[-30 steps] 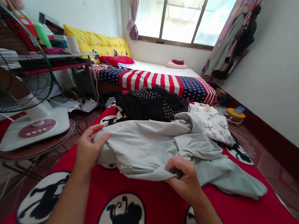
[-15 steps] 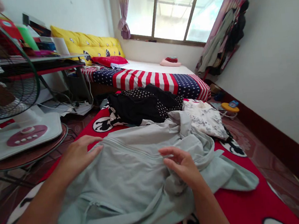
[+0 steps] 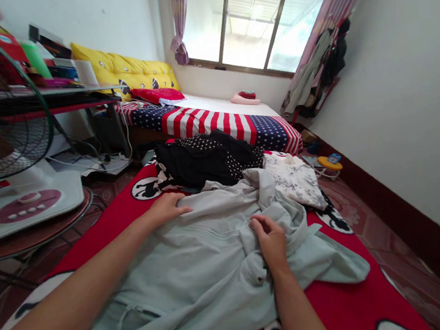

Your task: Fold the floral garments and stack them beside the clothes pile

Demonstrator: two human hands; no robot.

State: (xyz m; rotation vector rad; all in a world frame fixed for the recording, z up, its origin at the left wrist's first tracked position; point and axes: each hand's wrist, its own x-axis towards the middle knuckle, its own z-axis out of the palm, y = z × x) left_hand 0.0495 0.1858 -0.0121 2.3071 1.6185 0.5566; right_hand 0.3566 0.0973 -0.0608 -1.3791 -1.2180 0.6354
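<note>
A pale grey-green zip jacket (image 3: pixel 199 262) lies spread and wrinkled over a red blanket (image 3: pixel 331 306). My left hand (image 3: pixel 167 208) rests at the jacket's far left edge, thumb and fingers apart, with cloth between them. Near the middle of the jacket, beside the long zipper, my right hand (image 3: pixel 271 239) is closed, its thumb and fingers pinching a fold of the cloth. A short pocket zipper (image 3: pixel 137 309) shows near the jacket's lower left. Bunched cloth lies by the right wrist.
Beyond the jacket lie black dotted clothes (image 3: pixel 207 158) and a white patterned shirt (image 3: pixel 295 177). An electric fan (image 3: pixel 29 197) stands on a round stool at left. Farther back is a bed with a flag-striped cover (image 3: pixel 207 121). Clothes (image 3: pixel 314 69) hang by the right wall.
My left hand has moved forward and right along the jacket's far edge. My right hand has shifted slightly right and closed on the cloth. The view has turned slightly.
</note>
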